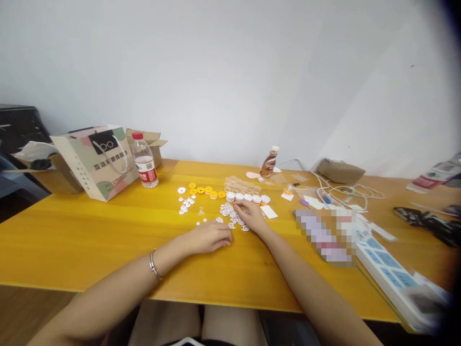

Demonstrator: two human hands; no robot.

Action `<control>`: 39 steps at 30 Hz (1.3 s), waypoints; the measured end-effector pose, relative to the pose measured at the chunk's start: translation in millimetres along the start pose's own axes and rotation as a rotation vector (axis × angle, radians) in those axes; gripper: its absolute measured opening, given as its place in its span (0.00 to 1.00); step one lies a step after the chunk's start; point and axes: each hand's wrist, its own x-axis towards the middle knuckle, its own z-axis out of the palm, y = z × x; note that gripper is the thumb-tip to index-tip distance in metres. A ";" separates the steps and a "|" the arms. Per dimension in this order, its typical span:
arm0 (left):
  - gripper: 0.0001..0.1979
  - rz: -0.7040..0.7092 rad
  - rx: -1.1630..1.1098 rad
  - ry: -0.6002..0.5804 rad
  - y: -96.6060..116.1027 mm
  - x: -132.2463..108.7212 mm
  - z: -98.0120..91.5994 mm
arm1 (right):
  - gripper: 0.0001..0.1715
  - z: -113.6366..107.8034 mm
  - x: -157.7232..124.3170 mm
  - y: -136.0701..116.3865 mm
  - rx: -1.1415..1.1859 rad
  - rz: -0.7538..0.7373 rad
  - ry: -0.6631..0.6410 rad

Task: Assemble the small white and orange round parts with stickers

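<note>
My left hand (212,237) rests low over the yellow table, palm down, its fingers curled together; whatever they may hold is hidden. Just right of it, my right hand (252,217) reaches into a pile of small white openwork plastic pieces (226,210). Its fingers bend down onto the pile, and any piece between them cannot be made out. Behind the pile stands a row of round white parts (248,197). Yellow rings (200,191) lie to their left. Small white pegged discs (185,206) are scattered beyond my left hand.
Clear round plastic parts (241,185) sit behind the white row. A water bottle (146,163) and paper bag (104,163) stand at left, a brown drink bottle (269,162) at the back. Cables (345,190) and a power strip (385,262) occupy the right side.
</note>
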 end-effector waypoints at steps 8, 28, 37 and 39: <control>0.08 -0.021 0.086 0.002 -11.3 -2.1 8.4 | 0.13 0.6 0.0 -0.2 -0.004 -0.004 0.000; 0.12 -0.774 0.361 0.288 -159.9 -77.4 -46.5 | 0.13 -1.3 -1.1 0.1 -0.017 0.003 0.021; 0.11 -0.928 0.391 0.367 -150.4 -72.9 -55.4 | 0.13 -1.5 -1.1 0.3 -0.014 0.020 0.012; 0.11 -0.889 0.424 0.462 -137.1 -65.3 -57.7 | 0.13 -1.8 -1.4 -0.9 -0.012 0.016 0.019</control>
